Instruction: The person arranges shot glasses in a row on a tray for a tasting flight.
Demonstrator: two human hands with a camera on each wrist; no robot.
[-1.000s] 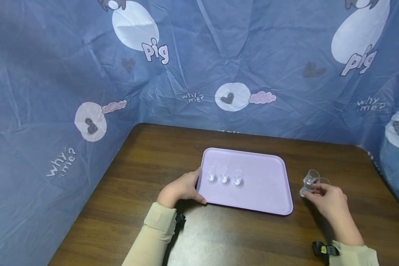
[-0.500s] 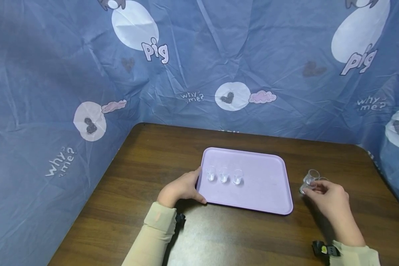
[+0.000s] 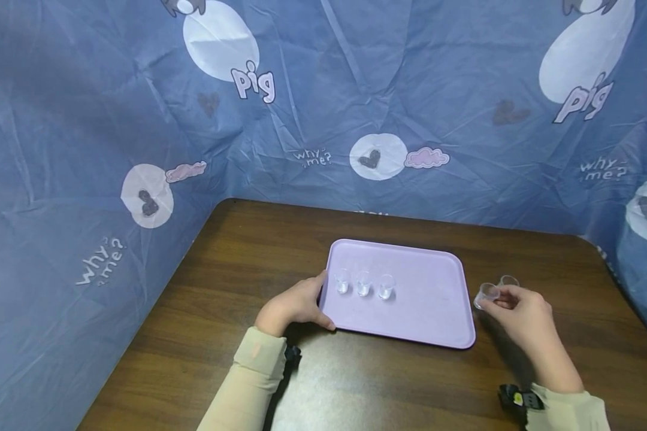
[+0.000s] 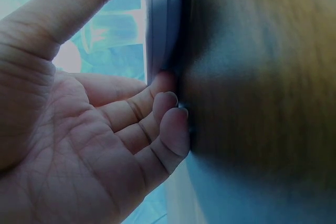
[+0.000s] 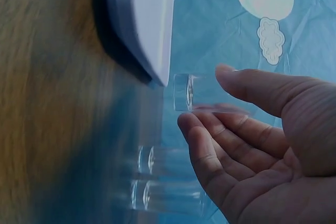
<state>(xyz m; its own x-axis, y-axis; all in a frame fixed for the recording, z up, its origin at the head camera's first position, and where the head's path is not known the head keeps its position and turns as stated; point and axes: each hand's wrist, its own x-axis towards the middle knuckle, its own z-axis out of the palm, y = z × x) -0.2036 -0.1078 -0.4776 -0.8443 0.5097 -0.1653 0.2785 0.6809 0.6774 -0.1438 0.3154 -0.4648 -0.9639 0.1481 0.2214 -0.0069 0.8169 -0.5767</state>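
Note:
Between thumb and fingers, my right hand [image 3: 528, 317] pinches a small clear shot glass [image 3: 485, 292] just off the right rim of the lilac tray [image 3: 426, 317]. The right wrist view shows this glass [image 5: 182, 93] raised off the table, near the tray's corner. My left hand [image 3: 293, 308] holds the tray at its left side, thumb at the near corner; bent fingertips meet the edge in the left wrist view. Three similar glasses stand in a row on the tray: a left one [image 3: 342, 282], a middle one [image 3: 363, 285] and a right one [image 3: 386, 288].
Two more shot glasses, a nearer one [image 5: 168, 195] and a farther one [image 5: 163, 160], stand on the table below my right hand in the right wrist view. The brown wooden table [image 3: 377, 383] meets a blue printed cloth [image 3: 302, 120] behind and at the sides.
My right hand has lifted a shot glass from the group at the right and moved it left toward the tray. The left hand, the tray and its three glasses have stayed put.

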